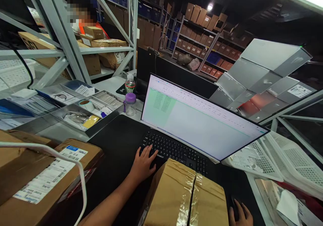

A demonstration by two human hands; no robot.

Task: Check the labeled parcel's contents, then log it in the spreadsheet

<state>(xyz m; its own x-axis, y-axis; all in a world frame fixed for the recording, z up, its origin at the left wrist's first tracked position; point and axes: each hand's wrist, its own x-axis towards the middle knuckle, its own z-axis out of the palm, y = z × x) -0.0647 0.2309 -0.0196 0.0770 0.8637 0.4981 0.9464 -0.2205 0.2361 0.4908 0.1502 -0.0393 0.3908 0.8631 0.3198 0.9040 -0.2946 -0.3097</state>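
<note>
My left hand rests with spread fingers at the left end of a black keyboard, its fingertips on the lower keys. At the bottom right, my right hand curls over a dark computer mouse, partly cut off by the frame edge. Between my hands sits a taped cardboard box, which hides part of the keyboard. Behind the keyboard a tilted monitor displays a spreadsheet with a green-shaded block at the left; its text is too small to read.
A labelled carton and white cable lie at left. Beyond are a sorting tray, a purple-lidded jar and a drink bottle. White baskets stand right. A person is behind the metal frame.
</note>
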